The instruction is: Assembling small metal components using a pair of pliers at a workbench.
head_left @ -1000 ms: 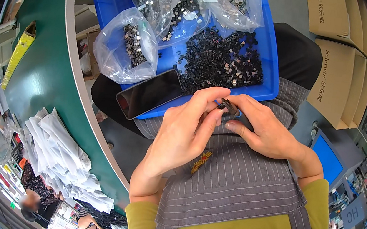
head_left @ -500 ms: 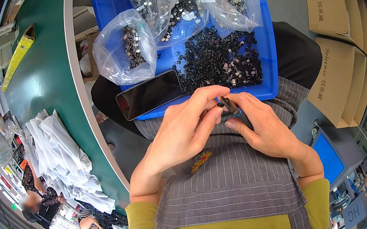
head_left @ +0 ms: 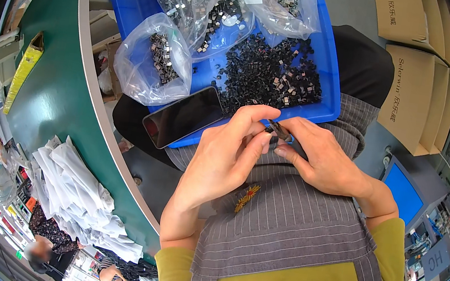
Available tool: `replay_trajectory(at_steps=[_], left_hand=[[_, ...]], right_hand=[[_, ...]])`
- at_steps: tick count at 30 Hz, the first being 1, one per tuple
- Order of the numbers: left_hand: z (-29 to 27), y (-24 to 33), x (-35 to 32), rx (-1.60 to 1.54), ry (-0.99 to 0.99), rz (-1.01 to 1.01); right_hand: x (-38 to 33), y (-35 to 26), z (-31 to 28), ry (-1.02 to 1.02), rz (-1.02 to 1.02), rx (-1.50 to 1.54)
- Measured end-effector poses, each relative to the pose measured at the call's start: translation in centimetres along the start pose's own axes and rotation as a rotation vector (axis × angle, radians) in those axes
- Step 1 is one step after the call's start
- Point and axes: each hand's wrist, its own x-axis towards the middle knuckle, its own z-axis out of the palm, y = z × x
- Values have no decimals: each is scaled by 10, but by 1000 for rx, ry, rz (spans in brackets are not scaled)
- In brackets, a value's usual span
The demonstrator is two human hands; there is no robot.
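Note:
My left hand (head_left: pixel 220 154) is closed in a pinch, with a small black block-like part (head_left: pixel 274 140) at its thumb tip. My right hand (head_left: pixel 326 158) closes its thumb and fingers around a slim dark tool (head_left: pixel 279 129) with a bit of blue on it; its exact kind is hidden by the fingers. The tool's end touches or nearly touches the black part. Both hands meet over my lap at the near rim of a blue bin (head_left: pixel 332 69). Inside the bin lies a loose heap of small black parts (head_left: pixel 261 77) mixed with small metal pieces.
Clear plastic bags (head_left: pixel 133 67) of small metal parts lie in the bin. A phone (head_left: pixel 186 116) rests across its near left corner. On the left, a green table (head_left: pixel 46 85) holds white sheets (head_left: pixel 71 183) and a yellow strip (head_left: pixel 24 71). Cardboard boxes (head_left: pixel 412 102) and a monitor (head_left: pixel 401 190) stand right.
The black part has turned and now shows below the tool, at my left thumb tip. My right hand has shifted slightly, and the dark tool's angle differs a little.

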Motion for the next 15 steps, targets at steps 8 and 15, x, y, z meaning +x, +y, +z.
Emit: replay_trajectory(at_steps=[8, 15], left_hand=[[-1, -7, 8, -266, -134, -79], [1, -7, 12, -510, -153, -181]], right_hand=[[-7, 7, 6, -11, 25, 114], [-4, 8, 13, 16, 7, 141]])
